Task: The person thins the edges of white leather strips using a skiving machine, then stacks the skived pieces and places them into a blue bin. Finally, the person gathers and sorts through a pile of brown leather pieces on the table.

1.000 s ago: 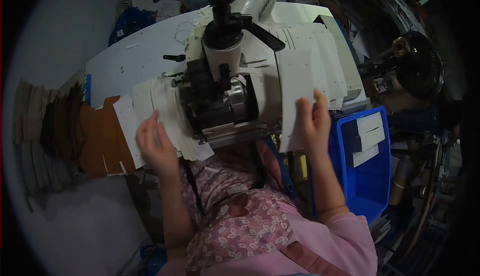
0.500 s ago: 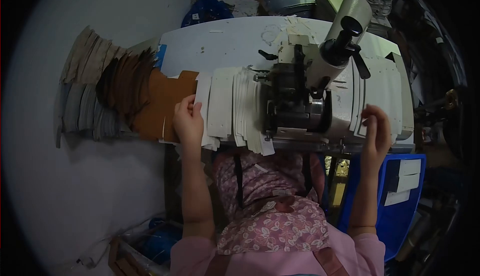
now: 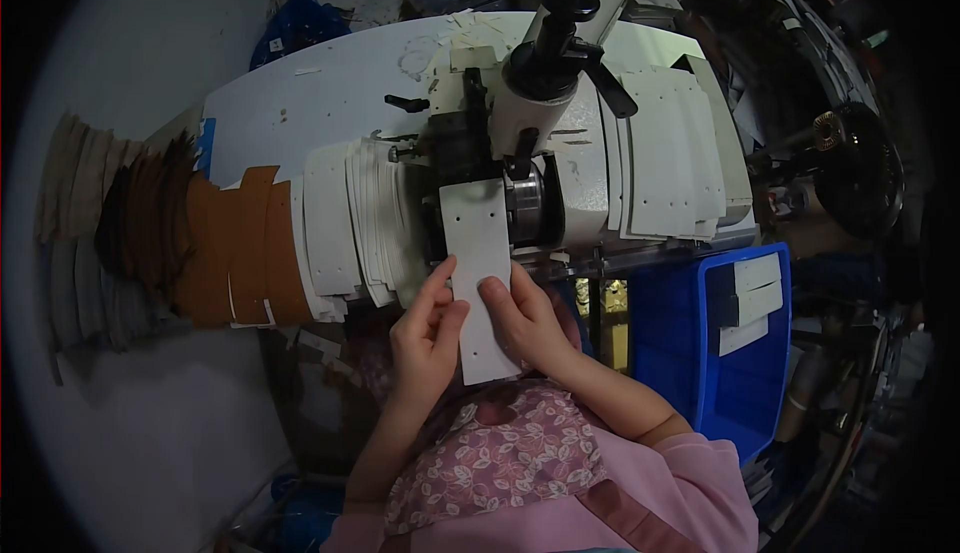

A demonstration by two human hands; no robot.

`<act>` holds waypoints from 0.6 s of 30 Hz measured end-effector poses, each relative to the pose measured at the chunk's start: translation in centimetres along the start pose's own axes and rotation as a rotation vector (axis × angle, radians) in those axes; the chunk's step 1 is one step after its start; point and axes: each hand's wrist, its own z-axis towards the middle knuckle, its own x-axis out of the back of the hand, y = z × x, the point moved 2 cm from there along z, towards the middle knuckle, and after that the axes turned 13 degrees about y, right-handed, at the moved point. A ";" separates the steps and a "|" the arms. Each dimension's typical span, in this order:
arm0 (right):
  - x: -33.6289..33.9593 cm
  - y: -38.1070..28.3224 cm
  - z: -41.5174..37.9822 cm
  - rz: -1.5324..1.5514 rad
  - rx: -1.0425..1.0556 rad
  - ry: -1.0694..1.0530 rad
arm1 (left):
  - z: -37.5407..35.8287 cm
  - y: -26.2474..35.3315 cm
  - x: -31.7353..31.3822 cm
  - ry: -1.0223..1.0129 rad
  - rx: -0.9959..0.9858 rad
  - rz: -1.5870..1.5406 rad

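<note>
A flat white strip [image 3: 474, 323] with a few small holes lies lengthwise in front of me, its far end against the dark front of a bench machine [image 3: 530, 113]. My right hand [image 3: 535, 325] grips the strip's right side, thumb on top and the other fingers hidden beneath. At the left edge, my left hand [image 3: 428, 341] pinches with bent fingers and thumb; how much of the strip lies between them is partly hidden. A shiny metal cylinder [image 3: 525, 208] shows just right of the strip's far end.
Overlapping white pieces [image 3: 335, 218] and brown pieces [image 3: 225, 243] lie to the left, with darker and grey stacks beyond. More white pieces [image 3: 670, 153] rest right of the machine. A blue bin [image 3: 655, 323] stands at lower right. Scraps litter the white tabletop [image 3: 330, 103].
My hands have come together at the machine from the brown pieces on the left and the white pieces on the right. They now hold a white strip. The view has shifted right.
</note>
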 end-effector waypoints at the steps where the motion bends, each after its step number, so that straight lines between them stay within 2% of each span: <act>1: -0.1 0.5 0.1 -0.009 0.018 0.013 | -0.2 0.0 -0.8 0.009 -0.016 -0.013; 4: -0.2 1.2 0.3 0.016 0.017 0.030 | -0.2 -0.6 -1.1 0.034 -0.111 0.175; 13: 0.0 2.0 0.4 0.088 -0.107 0.003 | -0.7 -0.8 -1.4 0.052 -0.044 0.168; 18: 0.3 2.3 0.5 0.132 -0.156 0.017 | -0.5 -1.4 -1.9 0.040 -0.112 0.170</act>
